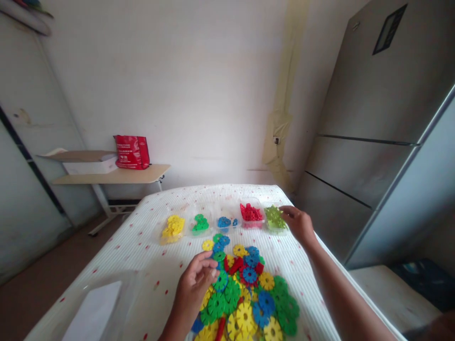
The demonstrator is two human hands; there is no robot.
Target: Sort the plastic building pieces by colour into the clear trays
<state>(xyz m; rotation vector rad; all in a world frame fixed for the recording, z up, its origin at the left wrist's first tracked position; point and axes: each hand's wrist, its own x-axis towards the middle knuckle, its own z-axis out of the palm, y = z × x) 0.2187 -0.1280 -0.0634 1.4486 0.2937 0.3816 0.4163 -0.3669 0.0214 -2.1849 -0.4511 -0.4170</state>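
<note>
My left hand is at the left edge of a loose pile of flower-shaped plastic discs, its fingers loosely curled and apart with nothing visible in them. The pile mixes green, blue and yellow discs with red pieces. Reaching further out, my right hand has its fingertips drawn together at the right side of a clear box of light-green pieces. Whatever those fingertips may hold is hidden or too small to tell.
Beside the light-green box stand clear boxes of red pieces, blue discs, green discs and yellow discs. A clear plastic container with a white sheet lies front left. A fridge stands right; a side table left.
</note>
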